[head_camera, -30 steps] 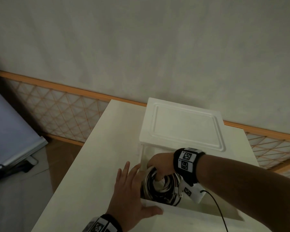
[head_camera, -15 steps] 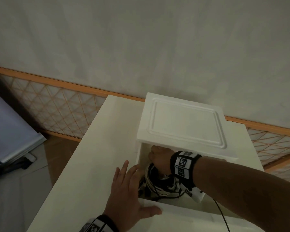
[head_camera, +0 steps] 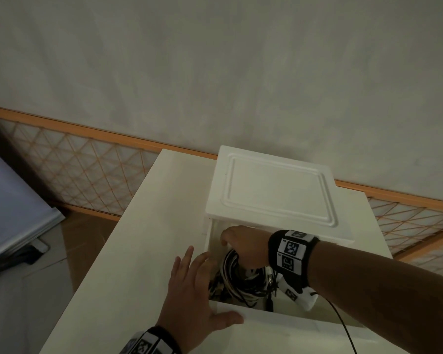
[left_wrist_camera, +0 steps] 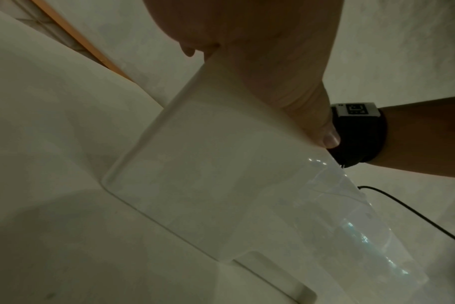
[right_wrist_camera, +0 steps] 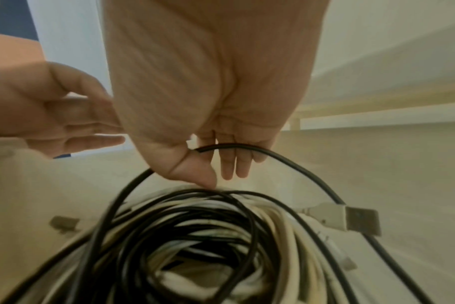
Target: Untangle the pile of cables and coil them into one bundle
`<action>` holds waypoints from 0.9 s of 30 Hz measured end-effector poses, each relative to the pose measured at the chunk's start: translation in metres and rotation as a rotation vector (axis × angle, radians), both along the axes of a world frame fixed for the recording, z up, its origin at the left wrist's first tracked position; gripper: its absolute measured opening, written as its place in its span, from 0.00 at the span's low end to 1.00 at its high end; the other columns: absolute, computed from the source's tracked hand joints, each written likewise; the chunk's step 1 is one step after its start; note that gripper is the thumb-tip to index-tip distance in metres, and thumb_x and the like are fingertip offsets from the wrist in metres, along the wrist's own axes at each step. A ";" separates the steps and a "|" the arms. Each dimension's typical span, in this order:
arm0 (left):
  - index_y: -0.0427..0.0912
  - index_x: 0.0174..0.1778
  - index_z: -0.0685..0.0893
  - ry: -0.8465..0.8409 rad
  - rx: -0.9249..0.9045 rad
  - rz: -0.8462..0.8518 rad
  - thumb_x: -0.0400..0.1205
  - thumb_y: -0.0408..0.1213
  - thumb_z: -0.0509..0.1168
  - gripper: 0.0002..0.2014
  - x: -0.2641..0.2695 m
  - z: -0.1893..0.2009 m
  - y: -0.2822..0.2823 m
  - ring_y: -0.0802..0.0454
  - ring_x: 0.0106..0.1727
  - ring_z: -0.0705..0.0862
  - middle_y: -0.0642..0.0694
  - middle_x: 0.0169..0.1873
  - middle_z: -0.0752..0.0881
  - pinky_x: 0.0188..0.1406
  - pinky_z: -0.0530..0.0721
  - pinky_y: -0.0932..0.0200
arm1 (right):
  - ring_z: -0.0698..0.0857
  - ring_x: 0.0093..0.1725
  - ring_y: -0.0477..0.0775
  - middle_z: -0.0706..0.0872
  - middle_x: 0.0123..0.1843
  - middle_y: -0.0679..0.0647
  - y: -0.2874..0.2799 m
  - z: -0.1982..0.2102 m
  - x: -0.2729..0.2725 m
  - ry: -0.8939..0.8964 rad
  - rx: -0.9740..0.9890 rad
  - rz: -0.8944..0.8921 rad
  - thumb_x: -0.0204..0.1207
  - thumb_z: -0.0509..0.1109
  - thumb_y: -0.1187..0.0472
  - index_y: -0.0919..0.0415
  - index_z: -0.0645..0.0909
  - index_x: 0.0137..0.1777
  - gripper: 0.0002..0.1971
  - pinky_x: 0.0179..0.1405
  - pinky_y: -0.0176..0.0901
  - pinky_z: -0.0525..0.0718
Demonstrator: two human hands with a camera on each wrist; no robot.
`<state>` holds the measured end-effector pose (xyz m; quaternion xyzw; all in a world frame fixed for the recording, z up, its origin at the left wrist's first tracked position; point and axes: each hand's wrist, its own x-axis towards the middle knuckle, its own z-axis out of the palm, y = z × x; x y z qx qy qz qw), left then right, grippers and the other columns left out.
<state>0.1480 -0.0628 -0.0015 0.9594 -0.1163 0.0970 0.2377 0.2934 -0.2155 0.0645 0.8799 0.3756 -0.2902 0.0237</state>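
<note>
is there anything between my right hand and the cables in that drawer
Nothing visible. The right hand is already inside the open drawer, with a black cable looped over its fingers above the coiled bundle.

The head view looks down and forward from above the white table (head_camera: 128,251), taking in the white box (head_camera: 274,190) against the far wall and both forearms. The left wrist view sits low and very close, facing right along the box's open flap (left_wrist_camera: 221,174). The right wrist view looks down from inside the box, close over the coiled cables (right_wrist_camera: 195,236), which the head view shares.
</note>
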 end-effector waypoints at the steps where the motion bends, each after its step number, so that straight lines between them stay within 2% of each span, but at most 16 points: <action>1: 0.43 0.70 0.71 0.001 0.000 0.000 0.63 0.83 0.57 0.52 0.000 0.000 0.000 0.35 0.76 0.69 0.45 0.69 0.79 0.67 0.68 0.30 | 0.75 0.65 0.60 0.75 0.68 0.61 0.000 0.002 -0.003 -0.028 0.002 0.042 0.69 0.70 0.68 0.65 0.70 0.69 0.27 0.63 0.50 0.77; 2: 0.43 0.70 0.71 0.001 -0.001 -0.001 0.63 0.83 0.57 0.52 0.000 0.000 0.000 0.34 0.76 0.70 0.45 0.69 0.79 0.67 0.68 0.30 | 0.76 0.63 0.62 0.76 0.66 0.63 0.001 0.003 -0.006 -0.072 0.029 0.124 0.68 0.70 0.68 0.66 0.72 0.67 0.25 0.62 0.52 0.78; 4: 0.43 0.71 0.71 0.003 -0.008 0.000 0.62 0.83 0.58 0.53 0.000 0.000 0.000 0.34 0.76 0.70 0.45 0.69 0.79 0.68 0.67 0.31 | 0.80 0.51 0.64 0.81 0.53 0.63 0.000 0.001 -0.011 -0.218 0.099 0.329 0.65 0.64 0.67 0.68 0.79 0.55 0.17 0.50 0.54 0.83; 6: 0.44 0.72 0.70 -0.004 -0.008 0.002 0.62 0.83 0.58 0.53 0.000 0.001 0.000 0.34 0.76 0.70 0.46 0.69 0.79 0.67 0.68 0.31 | 0.80 0.41 0.59 0.82 0.43 0.58 -0.001 0.001 -0.014 -0.315 0.078 0.406 0.60 0.60 0.63 0.64 0.80 0.45 0.14 0.38 0.47 0.82; 7: 0.44 0.72 0.70 -0.010 -0.012 0.001 0.62 0.83 0.58 0.53 0.000 0.001 0.000 0.33 0.75 0.70 0.46 0.69 0.79 0.67 0.68 0.31 | 0.80 0.40 0.59 0.81 0.43 0.58 0.002 0.000 -0.017 -0.303 0.064 0.387 0.61 0.61 0.64 0.64 0.80 0.46 0.13 0.37 0.47 0.82; 10: 0.46 0.73 0.70 -0.020 -0.018 -0.006 0.62 0.83 0.58 0.52 0.000 0.003 -0.001 0.33 0.75 0.71 0.47 0.70 0.79 0.67 0.68 0.32 | 0.80 0.52 0.63 0.80 0.55 0.63 0.011 0.000 -0.019 -0.191 -0.077 0.312 0.73 0.66 0.68 0.66 0.75 0.62 0.17 0.49 0.55 0.83; 11: 0.47 0.72 0.70 -0.022 -0.021 -0.008 0.62 0.83 0.58 0.52 0.000 0.003 -0.001 0.32 0.75 0.70 0.47 0.70 0.79 0.67 0.68 0.32 | 0.81 0.53 0.64 0.80 0.56 0.64 0.014 -0.001 -0.018 -0.152 -0.112 0.294 0.74 0.65 0.69 0.67 0.74 0.64 0.17 0.51 0.55 0.83; 14: 0.46 0.71 0.71 -0.020 -0.014 -0.009 0.62 0.83 0.58 0.51 0.001 0.002 0.000 0.32 0.75 0.71 0.46 0.68 0.80 0.66 0.69 0.31 | 0.84 0.49 0.64 0.84 0.51 0.64 0.017 -0.006 -0.017 -0.060 -0.101 0.238 0.76 0.62 0.69 0.69 0.80 0.55 0.10 0.51 0.55 0.85; 16: 0.45 0.69 0.71 -0.020 0.001 -0.008 0.62 0.83 0.58 0.51 0.001 0.001 0.000 0.32 0.74 0.72 0.45 0.68 0.81 0.66 0.70 0.30 | 0.85 0.47 0.62 0.86 0.48 0.62 0.016 -0.010 -0.014 -0.061 -0.094 0.272 0.77 0.61 0.64 0.68 0.83 0.51 0.11 0.50 0.54 0.85; 19: 0.43 0.69 0.71 -0.037 -0.012 -0.006 0.62 0.83 0.58 0.51 0.001 0.000 0.000 0.31 0.74 0.72 0.44 0.67 0.81 0.66 0.70 0.30 | 0.83 0.52 0.61 0.86 0.51 0.60 0.011 -0.012 -0.013 -0.081 -0.051 0.383 0.79 0.65 0.54 0.65 0.85 0.55 0.16 0.55 0.54 0.83; 23: 0.44 0.68 0.72 -0.041 -0.001 -0.006 0.63 0.83 0.57 0.50 0.001 0.001 -0.001 0.33 0.74 0.72 0.44 0.67 0.81 0.66 0.69 0.31 | 0.76 0.62 0.60 0.82 0.62 0.57 0.006 -0.016 -0.008 -0.098 0.044 0.506 0.73 0.72 0.47 0.59 0.85 0.61 0.21 0.57 0.52 0.78; 25: 0.44 0.68 0.72 -0.040 0.000 -0.014 0.63 0.83 0.58 0.50 0.001 0.000 -0.001 0.32 0.74 0.72 0.45 0.67 0.81 0.67 0.68 0.33 | 0.76 0.65 0.61 0.80 0.65 0.57 0.003 -0.022 -0.005 -0.059 0.038 0.427 0.71 0.74 0.46 0.58 0.79 0.67 0.27 0.60 0.54 0.78; 27: 0.44 0.68 0.73 -0.043 -0.003 -0.015 0.62 0.83 0.59 0.51 0.001 -0.001 0.000 0.32 0.74 0.72 0.46 0.68 0.80 0.67 0.67 0.33 | 0.77 0.67 0.62 0.79 0.69 0.59 -0.001 -0.027 -0.004 0.052 -0.019 0.232 0.70 0.76 0.45 0.57 0.65 0.77 0.39 0.65 0.55 0.78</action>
